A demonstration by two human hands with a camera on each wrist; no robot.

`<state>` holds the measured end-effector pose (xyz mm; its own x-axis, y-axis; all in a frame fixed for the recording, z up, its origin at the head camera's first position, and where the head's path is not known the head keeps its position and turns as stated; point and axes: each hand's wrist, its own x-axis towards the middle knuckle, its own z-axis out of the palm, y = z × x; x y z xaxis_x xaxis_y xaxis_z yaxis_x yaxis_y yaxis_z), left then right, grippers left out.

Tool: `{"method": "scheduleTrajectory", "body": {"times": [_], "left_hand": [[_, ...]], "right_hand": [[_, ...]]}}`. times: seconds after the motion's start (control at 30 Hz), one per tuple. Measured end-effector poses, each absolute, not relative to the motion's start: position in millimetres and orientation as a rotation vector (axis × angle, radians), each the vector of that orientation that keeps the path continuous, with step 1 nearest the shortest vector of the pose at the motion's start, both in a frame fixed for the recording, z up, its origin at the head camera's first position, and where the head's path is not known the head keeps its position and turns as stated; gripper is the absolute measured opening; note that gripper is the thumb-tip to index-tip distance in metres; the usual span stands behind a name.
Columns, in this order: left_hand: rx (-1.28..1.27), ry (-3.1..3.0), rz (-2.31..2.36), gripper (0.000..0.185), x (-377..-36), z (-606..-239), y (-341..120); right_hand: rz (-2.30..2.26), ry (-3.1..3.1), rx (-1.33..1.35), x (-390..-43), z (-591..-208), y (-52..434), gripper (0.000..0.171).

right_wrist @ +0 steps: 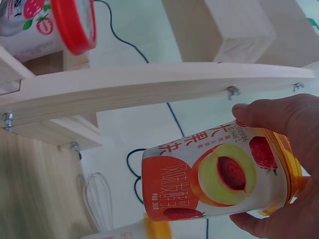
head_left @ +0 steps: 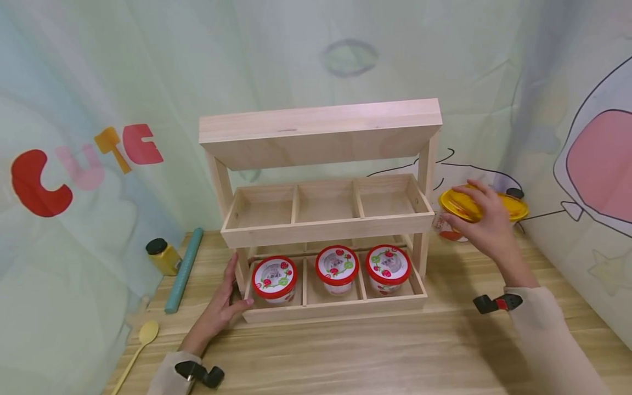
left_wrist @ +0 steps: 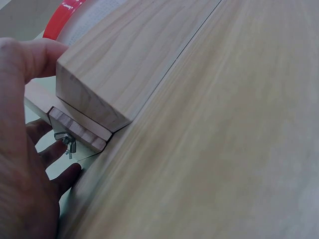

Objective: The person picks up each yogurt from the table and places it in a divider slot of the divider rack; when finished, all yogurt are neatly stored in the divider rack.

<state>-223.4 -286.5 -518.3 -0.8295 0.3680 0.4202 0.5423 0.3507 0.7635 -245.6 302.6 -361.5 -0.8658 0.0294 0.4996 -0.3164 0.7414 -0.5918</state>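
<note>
A wooden rack [head_left: 321, 225] stands on the table. Its lower tier holds three red-lidded cups [head_left: 274, 278], one per compartment, and the three compartments of its middle tier [head_left: 326, 203] hold nothing. My left hand [head_left: 224, 304] rests with straight fingers against the rack's lower left corner [left_wrist: 94, 94], thumb [left_wrist: 35, 55] on the wood. Right of the rack, my right hand [head_left: 476, 219] grips a yellow-lidded cup [head_left: 456, 206] by its lid and rim, lifted off the table. In the right wrist view this cup [right_wrist: 214, 181] shows a peach and strawberry print.
A second yellow-lidded cup [head_left: 513, 207] stands behind my right hand. Left of the rack lie a yellow bottle with a black cap [head_left: 163, 257], a teal roll [head_left: 184, 270] and a yellow spoon [head_left: 140, 343]. Printed cloth hangs behind and at both sides.
</note>
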Motion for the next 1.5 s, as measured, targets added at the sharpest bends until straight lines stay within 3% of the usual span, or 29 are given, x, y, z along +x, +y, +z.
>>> {"method": "scheduleTrajectory", "body": {"times": [0.8,1.5], "left_hand": [[-0.827,-2.433,-1.445,0.110,-220.4,-518.0,-287.8],[-0.831,-2.440,-1.452,0.112,-222.2,-519.3,-287.3]], "right_hand": [[0.910,-2.390,0.298,-210.3,-303.0,289.1,0.059],[0.911,-2.311,0.461,-204.4,-248.0,265.6,0.059]]}}
